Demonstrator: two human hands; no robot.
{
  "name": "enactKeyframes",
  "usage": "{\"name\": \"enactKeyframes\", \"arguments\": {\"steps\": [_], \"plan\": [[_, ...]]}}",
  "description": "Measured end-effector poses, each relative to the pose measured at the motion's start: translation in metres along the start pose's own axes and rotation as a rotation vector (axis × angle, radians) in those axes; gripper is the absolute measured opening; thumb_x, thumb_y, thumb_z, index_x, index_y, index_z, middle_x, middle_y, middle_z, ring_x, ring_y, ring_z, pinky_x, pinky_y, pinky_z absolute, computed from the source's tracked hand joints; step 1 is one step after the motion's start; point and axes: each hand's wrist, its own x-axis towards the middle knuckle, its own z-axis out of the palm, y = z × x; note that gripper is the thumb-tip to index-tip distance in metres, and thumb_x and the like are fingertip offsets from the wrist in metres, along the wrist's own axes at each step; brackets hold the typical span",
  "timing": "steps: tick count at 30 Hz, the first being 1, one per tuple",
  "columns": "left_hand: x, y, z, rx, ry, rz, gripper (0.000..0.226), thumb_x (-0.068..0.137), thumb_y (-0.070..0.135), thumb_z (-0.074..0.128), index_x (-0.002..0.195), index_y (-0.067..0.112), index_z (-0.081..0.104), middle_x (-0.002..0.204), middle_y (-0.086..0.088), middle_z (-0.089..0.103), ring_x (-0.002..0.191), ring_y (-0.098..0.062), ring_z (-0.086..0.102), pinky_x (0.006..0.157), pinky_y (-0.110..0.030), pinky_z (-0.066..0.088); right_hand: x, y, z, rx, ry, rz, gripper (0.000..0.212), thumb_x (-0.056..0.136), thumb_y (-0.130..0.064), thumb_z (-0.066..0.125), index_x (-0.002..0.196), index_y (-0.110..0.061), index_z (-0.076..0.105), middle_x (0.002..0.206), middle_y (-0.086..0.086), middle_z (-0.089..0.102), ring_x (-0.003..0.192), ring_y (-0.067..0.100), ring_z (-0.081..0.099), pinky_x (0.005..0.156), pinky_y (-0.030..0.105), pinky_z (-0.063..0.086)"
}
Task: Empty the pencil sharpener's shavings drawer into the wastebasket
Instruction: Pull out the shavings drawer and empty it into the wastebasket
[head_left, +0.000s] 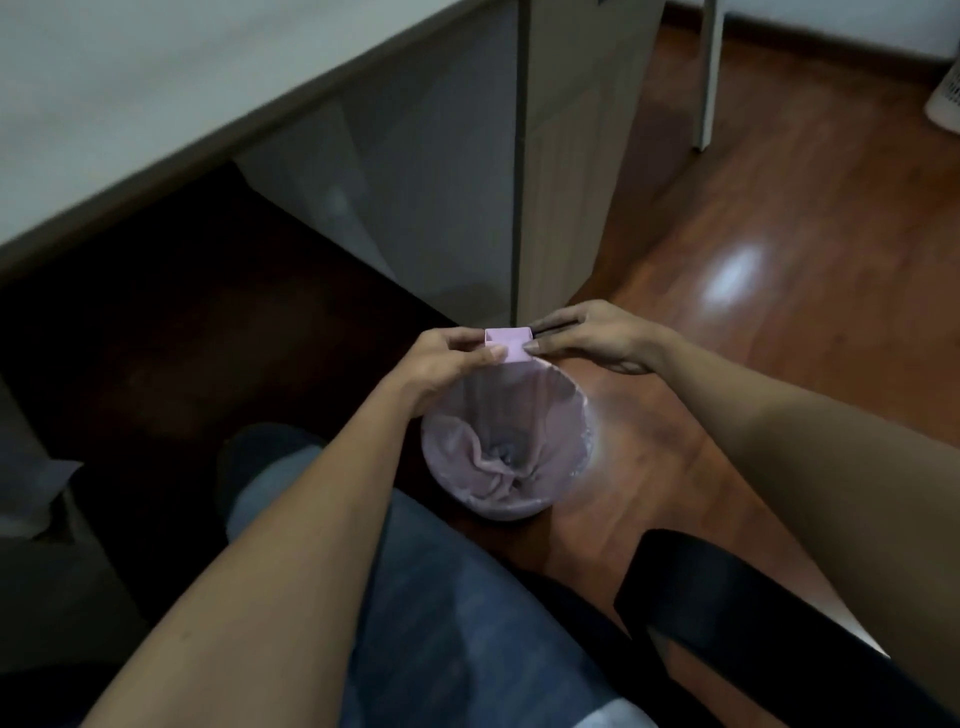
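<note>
A small pink shavings drawer (506, 343) is held between both hands just above the far rim of the wastebasket (582, 415). My left hand (447, 364) grips its left end with thumb and fingers. My right hand (592, 338) touches its right end with the fingertips. The wastebasket is round, lined with a pale purplish bag, and stands on the wooden floor in front of my knees. The sharpener itself is not in view.
A white desk (156, 104) and its cabinet panel (561, 182) rise just behind the basket. My jeans-clad leg (441, 597) and a dark chair part (727, 623) lie close below. A white basket (943, 104) stands at the far right on the wooden floor (779, 234).
</note>
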Motion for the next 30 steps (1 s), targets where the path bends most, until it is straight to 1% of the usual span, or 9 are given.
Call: {"name": "enactKeyframes", "arguments": {"steps": [4,7,12,14,16,20,24,28,30], "plan": [[0.009,-0.018,-0.001,-0.059,-0.004,-0.124,0.049,0.089,0.008,0.075,0.132,-0.01,0.061,0.121,-0.023,0.071,0.103,-0.025,0.073,0.089,-0.021,0.059,0.009,0.022,0.008,0.05,-0.002,0.075,0.027,0.081,-0.006,0.082,0.106,-0.004,0.073,0.121,0.023,0.073,0.105,0.022,0.072,0.093,0.024,0.058],[0.013,-0.026,0.001,-0.071,0.021,-0.198,0.046,0.091,0.012,0.074,0.127,-0.015,0.063,0.112,-0.022,0.07,0.088,-0.019,0.07,0.074,-0.015,0.06,0.014,0.031,0.012,0.088,-0.023,0.148,0.038,0.083,-0.014,0.081,0.115,0.005,0.073,0.119,0.026,0.073,0.101,0.022,0.074,0.084,0.02,0.061],[0.025,-0.027,0.006,-0.127,0.105,-0.314,0.053,0.087,0.027,0.08,0.116,-0.016,0.069,0.116,-0.027,0.073,0.099,-0.031,0.074,0.088,-0.034,0.062,0.017,0.031,0.015,0.218,-0.018,0.279,0.051,0.087,-0.02,0.079,0.122,0.013,0.063,0.111,0.027,0.075,0.1,0.03,0.077,0.077,0.026,0.064],[0.029,-0.024,0.01,-0.136,0.138,-0.339,0.055,0.085,0.032,0.081,0.115,-0.013,0.07,0.111,-0.024,0.074,0.091,-0.028,0.074,0.076,-0.031,0.065,0.02,0.028,0.013,0.254,-0.004,0.329,0.056,0.086,-0.023,0.08,0.123,0.013,0.06,0.105,0.028,0.076,0.096,0.03,0.078,0.073,0.028,0.064],[0.034,-0.02,0.012,-0.125,0.144,-0.364,0.058,0.085,0.038,0.08,0.118,-0.008,0.071,0.115,-0.021,0.073,0.098,-0.028,0.074,0.065,-0.028,0.065,0.024,0.028,0.013,0.276,0.004,0.378,0.062,0.086,-0.027,0.08,0.129,0.01,0.056,0.102,0.028,0.076,0.089,0.029,0.08,0.069,0.029,0.064],[0.044,-0.013,0.016,-0.057,0.104,-0.453,0.059,0.088,0.051,0.071,0.118,0.0,0.072,0.107,-0.016,0.071,0.086,-0.024,0.071,0.061,-0.027,0.065,0.032,0.027,0.012,0.277,0.017,0.437,0.068,0.087,-0.035,0.077,0.137,0.003,0.053,0.13,0.025,0.065,0.085,0.023,0.08,0.072,0.03,0.065],[0.051,-0.006,0.017,0.015,0.104,-0.494,0.054,0.09,0.058,0.064,0.106,0.007,0.07,0.079,-0.01,0.067,0.06,-0.018,0.064,0.063,-0.027,0.062,0.036,0.023,0.01,0.27,0.024,0.473,0.041,0.093,-0.037,0.069,0.107,0.001,0.06,0.107,0.02,0.071,0.09,0.021,0.072,0.077,0.029,0.061],[0.055,-0.006,0.016,0.019,0.104,-0.482,0.052,0.091,0.057,0.064,0.105,0.007,0.069,0.075,-0.009,0.065,0.056,-0.016,0.063,0.069,-0.029,0.062,0.043,0.022,0.009,0.08,0.039,0.399,0.04,0.092,-0.046,0.067,0.112,-0.012,0.062,0.137,0.015,0.064,0.117,0.026,0.068,0.068,0.028,0.064],[0.054,-0.006,0.015,-0.025,0.102,-0.442,0.049,0.091,0.05,0.068,0.108,0.005,0.071,0.08,-0.01,0.067,0.065,-0.018,0.066,0.069,-0.03,0.064,0.046,0.025,0.006,0.055,0.057,0.366,0.039,0.091,-0.046,0.067,0.114,-0.015,0.063,0.14,0.015,0.062,0.121,0.029,0.066,0.073,0.03,0.064]]}}
